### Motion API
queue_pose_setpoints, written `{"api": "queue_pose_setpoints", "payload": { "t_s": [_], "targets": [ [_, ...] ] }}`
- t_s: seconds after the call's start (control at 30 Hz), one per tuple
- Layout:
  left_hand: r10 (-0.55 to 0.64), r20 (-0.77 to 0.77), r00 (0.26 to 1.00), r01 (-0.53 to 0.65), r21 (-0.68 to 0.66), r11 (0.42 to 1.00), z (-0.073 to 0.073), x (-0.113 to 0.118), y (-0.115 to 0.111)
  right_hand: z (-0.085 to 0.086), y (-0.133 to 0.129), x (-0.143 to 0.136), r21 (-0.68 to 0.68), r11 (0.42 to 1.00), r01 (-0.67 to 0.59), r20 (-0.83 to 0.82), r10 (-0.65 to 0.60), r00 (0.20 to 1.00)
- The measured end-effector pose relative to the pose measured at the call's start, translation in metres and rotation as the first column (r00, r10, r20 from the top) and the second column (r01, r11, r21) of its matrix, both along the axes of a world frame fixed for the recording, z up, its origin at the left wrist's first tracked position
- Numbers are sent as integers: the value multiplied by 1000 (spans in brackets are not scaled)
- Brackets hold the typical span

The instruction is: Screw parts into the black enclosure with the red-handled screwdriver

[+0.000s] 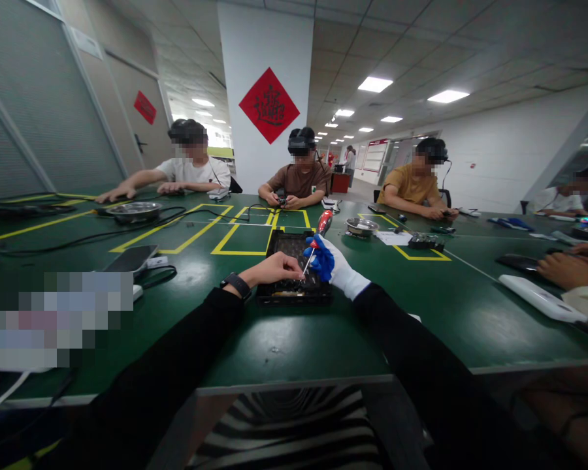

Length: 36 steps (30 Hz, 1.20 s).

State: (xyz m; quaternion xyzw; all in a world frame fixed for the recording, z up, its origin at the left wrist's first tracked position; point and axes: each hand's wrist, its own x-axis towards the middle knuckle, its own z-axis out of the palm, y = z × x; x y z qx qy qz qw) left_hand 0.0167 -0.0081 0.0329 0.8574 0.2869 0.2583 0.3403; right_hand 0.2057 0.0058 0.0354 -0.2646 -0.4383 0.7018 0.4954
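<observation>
In a white and blue work glove, my right hand point(336, 264) is closed round a screwdriver point(325, 223) with a red and grey handle. Its thin metal shaft slants down to the left, toward my left fingertips. My left hand point(279, 268) is bare, with a dark watch point(236, 284) on the wrist. Its thumb and fingers are pinched together by the screwdriver's tip; whatever they hold is too small to make out. Both hands are over an open black case point(294, 301) with small parts inside, lying on the green table. My hands hide part of its inside.
Several people sit round the green table point(279, 349), which is marked with yellow tape. A phone point(131, 258) and cables lie to the left. Metal bowls point(362, 226) stand farther back. At the right are a long white device point(541, 297) and another person's hands point(571, 267).
</observation>
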Motion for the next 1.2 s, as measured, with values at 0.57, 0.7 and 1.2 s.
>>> {"api": "queue_pose_setpoints", "payload": {
  "t_s": [0.57,0.7,1.2],
  "targets": [
    [-52,-12,999,52,-4,999,-2,2,2,-3,-1,-1,76,997,7,29,-9,1000],
    [-41,-19,999,41,-1,999,-3,2,3,-4,0,-2,82,997,5,25,-7,1000],
    [-27,-14,1000,26,-23,999,-4,1,3,2,-11,-6,143,982,123,54,-131,990]
  ]
}}
